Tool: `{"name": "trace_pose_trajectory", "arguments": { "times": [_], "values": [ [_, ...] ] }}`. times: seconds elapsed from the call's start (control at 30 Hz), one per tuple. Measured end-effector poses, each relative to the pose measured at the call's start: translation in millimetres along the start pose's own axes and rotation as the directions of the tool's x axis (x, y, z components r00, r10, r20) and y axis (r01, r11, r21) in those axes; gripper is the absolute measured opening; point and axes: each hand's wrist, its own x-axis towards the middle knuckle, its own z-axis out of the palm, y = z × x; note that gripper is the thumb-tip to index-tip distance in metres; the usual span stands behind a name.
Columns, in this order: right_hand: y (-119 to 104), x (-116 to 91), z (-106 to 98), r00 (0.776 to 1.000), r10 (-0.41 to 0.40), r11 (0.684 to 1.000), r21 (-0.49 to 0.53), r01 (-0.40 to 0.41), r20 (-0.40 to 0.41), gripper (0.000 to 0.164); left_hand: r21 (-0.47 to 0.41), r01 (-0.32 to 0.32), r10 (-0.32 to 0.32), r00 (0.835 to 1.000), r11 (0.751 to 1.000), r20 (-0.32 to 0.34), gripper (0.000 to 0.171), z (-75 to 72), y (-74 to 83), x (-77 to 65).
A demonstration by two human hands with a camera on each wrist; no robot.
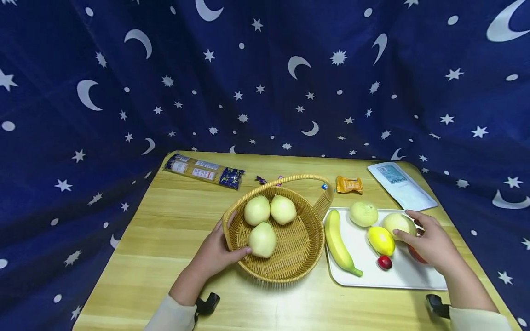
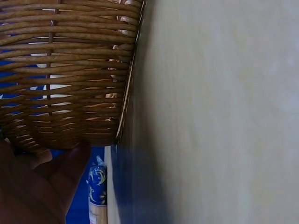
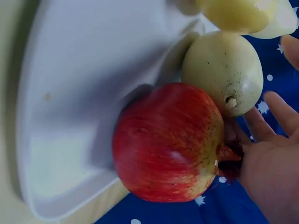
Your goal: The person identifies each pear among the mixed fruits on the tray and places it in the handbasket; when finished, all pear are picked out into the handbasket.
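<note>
My left hand grips the wicker basket at its left rim, thumb over the edge. In the left wrist view the basket's woven side fills the upper left. Three pale pears lie in the basket. Over the white tray, my right hand reaches round another pale pear, thumb and fingers spread on either side. The right wrist view has this pear beside a red pomegranate, with the thumb standing apart from the pear. In the head view, the hand largely hides the pomegranate.
A banana, a lemon, a small red fruit and a pale green round fruit share the tray. Behind are a noodle pack, small candies, an orange packet and a white pouch.
</note>
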Motion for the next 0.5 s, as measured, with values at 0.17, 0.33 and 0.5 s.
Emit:
{"name": "trace_pose_trajectory", "arguments": {
  "times": [0.17, 0.33, 0.5],
  "values": [
    [1.1, 8.6, -1.6, 0.995, 0.002, 0.993, -0.118, 0.010, 0.100, 0.080, 0.006, -0.012, 0.012, 1.000, 1.000, 0.002, 0.108, 1.2, -1.6, -0.1],
    [-0.4, 24.8, -10.6, 0.963, 0.028, 0.990, -0.144, 0.011, 0.267, 0.084, 0.042, -0.018, 0.017, 1.000, 0.999, 0.007, 0.107, 0.6, -1.2, 0.5],
    [1.8, 36.5, -11.5, 0.931, 0.028, 0.993, -0.115, 0.015, 0.364, 0.080, 0.043, -0.025, 0.024, 1.000, 0.999, 0.008, 0.106, 0.2, -0.2, 1.2]
  ]
}}
